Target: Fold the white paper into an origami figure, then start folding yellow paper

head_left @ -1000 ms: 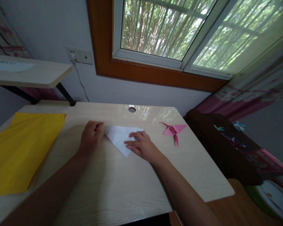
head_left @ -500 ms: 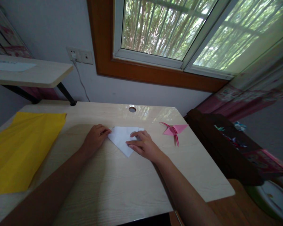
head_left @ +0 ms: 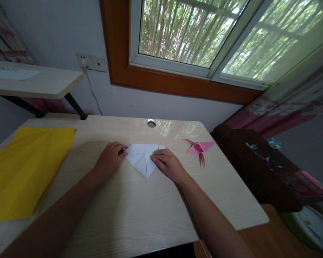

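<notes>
A white sheet of folded paper (head_left: pixel 140 157) lies on the desk between my hands, its pointed end toward me and a crease running up from that point. At its left corner my left hand (head_left: pixel 113 154) is closed, thumb and fingers pinching the edge. My right hand (head_left: pixel 167 162) rests at the paper's right side, fingers drawn together with their tips on it. To the right of that hand sits a pink origami crane (head_left: pixel 199 147) with narrow folded ends and spread wings.
A large yellow sheet (head_left: pixel 29 168) covers the desk's left side. Behind it stands a raised shelf (head_left: pixel 37 84) on black legs. The desk (head_left: pixel 231 200) has a cable hole (head_left: pixel 151 124) near its back edge. Dark furniture (head_left: pixel 253 172) bearing small items is at the right.
My right hand has slid right and its fingers have drawn together, uncovering the paper's middle crease. My left hand remains at the left corner.
</notes>
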The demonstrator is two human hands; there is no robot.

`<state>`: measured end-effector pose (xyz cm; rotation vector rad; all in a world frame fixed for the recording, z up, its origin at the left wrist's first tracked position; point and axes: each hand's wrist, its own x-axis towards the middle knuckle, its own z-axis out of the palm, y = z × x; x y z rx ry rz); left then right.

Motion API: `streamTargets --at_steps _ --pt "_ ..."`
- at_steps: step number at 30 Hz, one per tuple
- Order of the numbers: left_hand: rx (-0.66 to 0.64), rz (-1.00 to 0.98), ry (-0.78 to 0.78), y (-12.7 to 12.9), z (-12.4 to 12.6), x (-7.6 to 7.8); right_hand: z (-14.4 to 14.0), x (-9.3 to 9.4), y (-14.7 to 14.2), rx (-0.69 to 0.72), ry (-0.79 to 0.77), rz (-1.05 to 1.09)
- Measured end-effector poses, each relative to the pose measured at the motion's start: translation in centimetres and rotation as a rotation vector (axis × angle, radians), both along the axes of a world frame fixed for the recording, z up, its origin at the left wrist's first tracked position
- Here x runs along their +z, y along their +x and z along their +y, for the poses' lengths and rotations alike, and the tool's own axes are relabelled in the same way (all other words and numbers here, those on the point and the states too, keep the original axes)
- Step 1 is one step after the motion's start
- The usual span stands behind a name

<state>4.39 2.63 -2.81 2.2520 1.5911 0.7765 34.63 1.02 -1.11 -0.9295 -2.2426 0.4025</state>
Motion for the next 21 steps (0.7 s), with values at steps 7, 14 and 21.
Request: streamTargets --at_steps 7,14,21 --pt "-0.028 -0.047 -0.018 0.2 -0.5 0.8 0.6 -0.2 1.3 -0.299 -0.041 0.183" --pt "-0.050 -0.079 -0.018 0.1 -0.6 0.7 1.4 -1.1 2.3 -0.327 -0.186 0.175" --pt "-0.100 -0.095 0.036 0.1 -0.6 0.6 1.5 -1.0 2.6 -0.254 -0.126 0.131"
